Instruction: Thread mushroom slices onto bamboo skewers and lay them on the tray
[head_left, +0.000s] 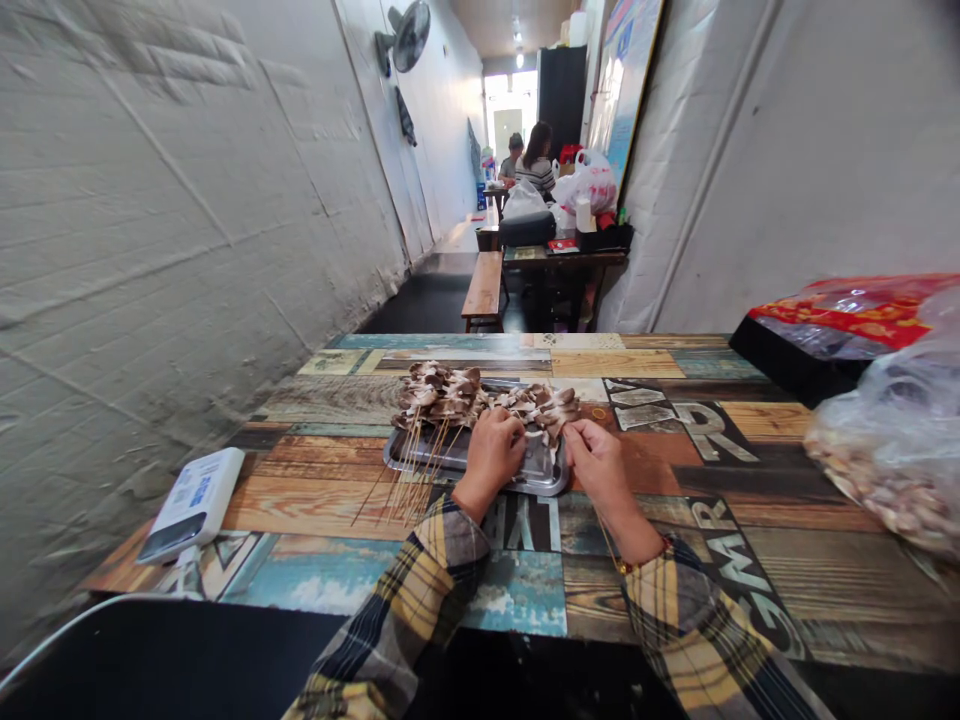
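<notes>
A metal tray (555, 480) holds brown and white oyster mushrooms (536, 400) at its back. On its left side lies a pile of skewered mushrooms (436, 390), their thin wooden sticks (421, 470) pointing toward me past the tray's rim. My left hand (495, 455) is over the tray's middle, fingers curled inward against the mushrooms; what it grips is hidden. At the right rim, my right hand (600, 462) pinches the edge of a mushroom clump (559, 425) between thumb and finger.
A white device with a dark panel (196, 500) lies at the table's left edge. On the right are a filled clear plastic bag (892, 460) and a black box (795, 355) with red packaging. Farther back are a bench (484, 285), a loaded table and two people (534, 165).
</notes>
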